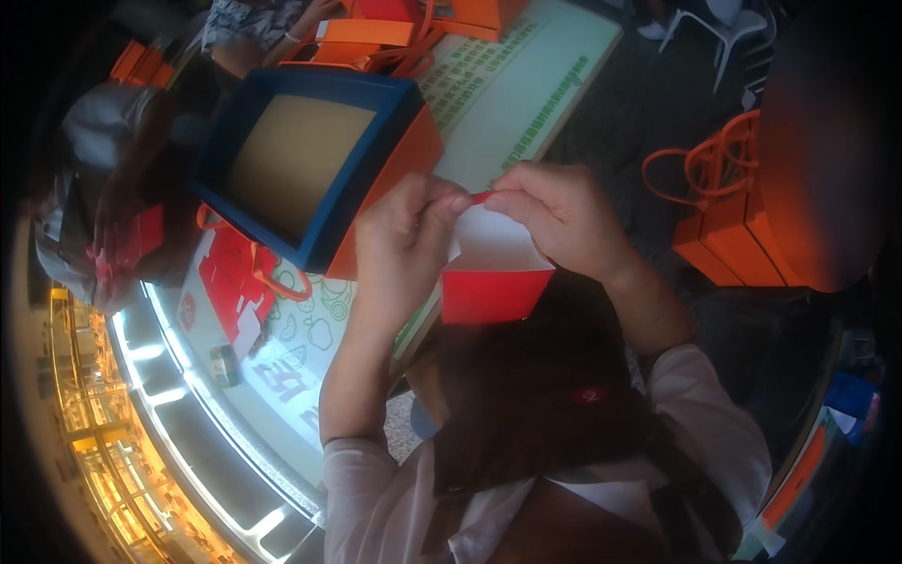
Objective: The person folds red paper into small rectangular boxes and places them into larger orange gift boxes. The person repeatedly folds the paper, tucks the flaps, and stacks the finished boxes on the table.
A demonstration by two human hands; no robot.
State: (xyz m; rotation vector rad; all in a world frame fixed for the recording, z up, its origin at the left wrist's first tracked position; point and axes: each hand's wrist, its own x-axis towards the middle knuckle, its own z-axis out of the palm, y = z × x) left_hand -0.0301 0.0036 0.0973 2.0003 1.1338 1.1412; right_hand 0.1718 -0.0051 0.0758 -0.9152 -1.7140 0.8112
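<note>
A small red paper box [493, 296] with a white inside is held up in front of my chest, its open top facing me. My left hand [409, 230] pinches its far edge between thumb and bent fingers. Opposite it, my right hand [564, 216] grips the same red edge, and the two thumb tips nearly meet there. Just beyond my left hand, a large orange box with a blue rim [402, 105] and a tan inside is tilted on the table. Flat red cardboard pieces [230, 282] lie left of that box.
The white table [564, 56] with green print runs under the boxes. Orange gift bags with cord handles [371, 33] crowd its far end, and more orange bags [728, 240] stand at right. A co-worker at left holds a red piece [141, 235]. A small jar [224, 367] sits near a lit case.
</note>
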